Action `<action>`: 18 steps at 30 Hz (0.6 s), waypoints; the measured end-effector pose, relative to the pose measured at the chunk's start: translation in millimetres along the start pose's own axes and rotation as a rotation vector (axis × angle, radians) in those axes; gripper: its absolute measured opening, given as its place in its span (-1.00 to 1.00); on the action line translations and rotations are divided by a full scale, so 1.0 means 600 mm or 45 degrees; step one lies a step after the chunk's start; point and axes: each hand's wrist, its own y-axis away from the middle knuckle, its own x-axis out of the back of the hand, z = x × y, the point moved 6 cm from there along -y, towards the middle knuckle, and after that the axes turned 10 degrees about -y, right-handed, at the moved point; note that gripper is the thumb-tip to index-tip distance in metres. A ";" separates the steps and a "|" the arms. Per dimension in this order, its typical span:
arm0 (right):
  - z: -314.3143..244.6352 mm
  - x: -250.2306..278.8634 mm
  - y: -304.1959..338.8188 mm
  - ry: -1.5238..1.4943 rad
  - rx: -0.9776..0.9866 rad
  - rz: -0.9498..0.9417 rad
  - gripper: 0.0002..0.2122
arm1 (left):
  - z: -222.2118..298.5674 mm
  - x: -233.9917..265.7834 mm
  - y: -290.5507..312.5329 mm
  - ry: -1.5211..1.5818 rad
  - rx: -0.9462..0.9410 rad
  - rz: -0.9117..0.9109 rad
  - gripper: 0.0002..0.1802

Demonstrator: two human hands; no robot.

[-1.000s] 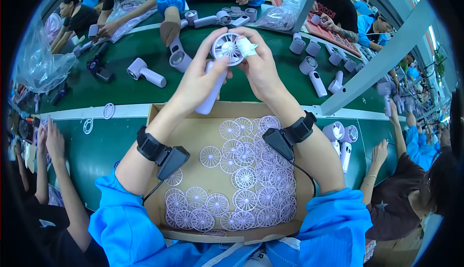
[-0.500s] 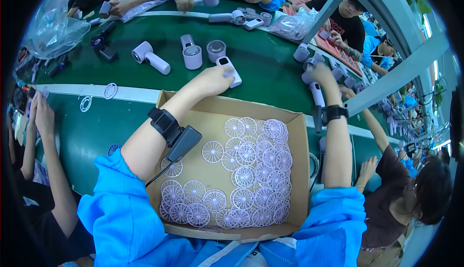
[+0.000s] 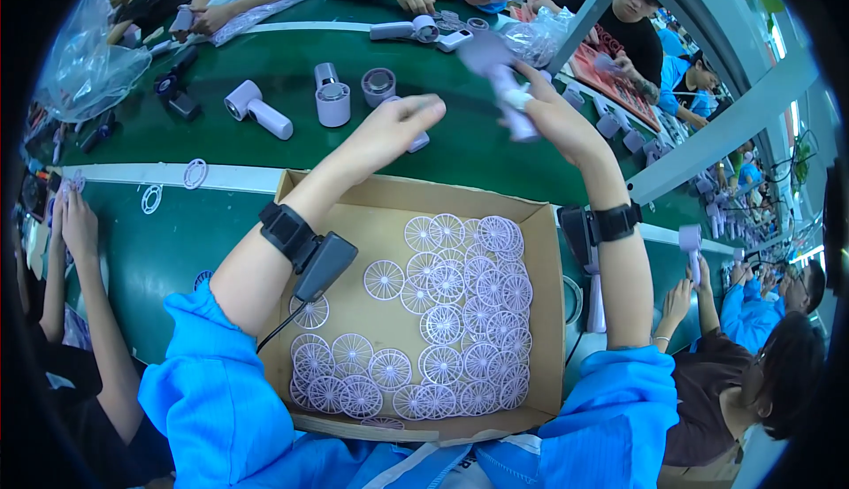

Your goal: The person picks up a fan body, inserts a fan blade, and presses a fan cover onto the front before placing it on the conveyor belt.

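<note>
My right hand (image 3: 559, 119) grips a lilac handheld fan (image 3: 504, 82), blurred by motion, above the green table. The fan's head points up and away to the left, and its handle runs down past my fingers. My left hand (image 3: 398, 128) is over the table just beyond the box, fingers stretched to the right. Beneath it lies another lilac fan piece (image 3: 419, 142), mostly covered by the hand. Close to my left hand stand a round-headed lilac fan (image 3: 332, 107) and a lilac fan body (image 3: 378, 85). A further fan (image 3: 258, 110) lies on its side to the left.
An open cardboard box (image 3: 349, 224) in front of me holds many flat lilac spoked grilles (image 3: 441, 324). Two loose rings (image 3: 195, 172) lie on the left ledge. A grey metal post (image 3: 734, 131) slants across the right. Co-workers sit around the table, with plastic bags (image 3: 97, 64) at far left.
My right hand has swung left and inward, bringing a fan up from the right-hand group. My left hand's fingers have straightened, leaving the fan piece on the table.
</note>
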 end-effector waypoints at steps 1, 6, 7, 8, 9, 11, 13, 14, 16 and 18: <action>-0.041 -0.040 0.020 0.118 0.195 -0.109 -0.45 | 0.001 0.002 0.008 0.417 0.080 0.025 -0.55; -0.106 -0.207 0.134 1.114 0.625 -0.771 -0.61 | -0.033 0.053 0.006 0.649 0.102 0.233 -0.55; -0.092 -0.239 0.150 1.084 0.532 -0.998 -0.62 | -0.033 0.052 0.007 0.645 0.107 0.237 -0.55; -0.060 -0.257 0.156 1.106 0.407 -1.113 -0.64 | -0.025 0.037 0.005 0.751 0.176 0.205 -0.56; -0.020 -0.274 0.159 1.120 0.292 -1.233 -0.67 | -0.015 0.026 0.006 0.850 0.250 0.185 -0.57; 0.019 -0.292 0.154 1.250 0.285 -1.180 -0.67 | -0.010 0.023 0.011 0.947 0.323 0.184 -0.58; 0.035 -0.310 0.154 1.240 0.350 -1.161 -0.71 | -0.001 0.020 0.009 0.805 0.228 0.034 -0.51; 0.039 -0.314 0.152 1.224 0.397 -1.133 -0.76 | 0.003 0.015 0.006 0.739 0.180 -0.045 -0.47; 0.042 -0.319 0.146 1.212 0.449 -1.115 -0.80 | 0.000 0.015 0.006 0.722 0.165 -0.046 -0.48; 0.048 -0.317 0.135 1.170 0.296 -1.206 -0.73 | -0.002 0.015 0.007 0.672 0.136 -0.067 -0.49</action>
